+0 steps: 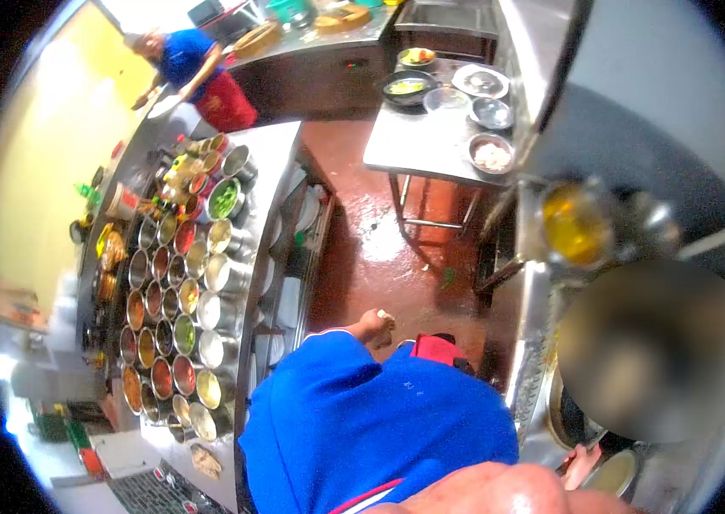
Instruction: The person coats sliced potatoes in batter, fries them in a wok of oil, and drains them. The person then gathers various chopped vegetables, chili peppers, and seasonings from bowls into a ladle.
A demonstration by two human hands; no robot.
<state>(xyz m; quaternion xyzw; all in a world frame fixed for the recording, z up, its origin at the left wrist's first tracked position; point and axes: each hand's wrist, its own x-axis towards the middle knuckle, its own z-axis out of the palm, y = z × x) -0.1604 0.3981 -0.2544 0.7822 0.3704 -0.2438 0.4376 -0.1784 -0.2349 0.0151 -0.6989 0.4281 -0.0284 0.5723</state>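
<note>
My right hand (582, 467) is at the lower right by the stove, fingers wrapped around a handle that seems to run up to a large dark wok (713, 325). The wok is smeared, and what lies inside it cannot be made out. Below its near edge shows part of a burner ring (561, 420). A round pot (615, 475) sits just beside this hand. My left hand (375, 328) hangs in front of my blue shirt, above the red floor. Its fingers are curled, with a small pale patch at their tips that I cannot identify.
On my left, a steel counter (281, 154) bears rows of metal ingredient pots (208, 308). Ahead stands a steel table (396, 146) with bowls and a dark pan (405, 87). A bowl of yellow liquid (575, 224) is beyond the wok. Another person (187, 64) works at far left.
</note>
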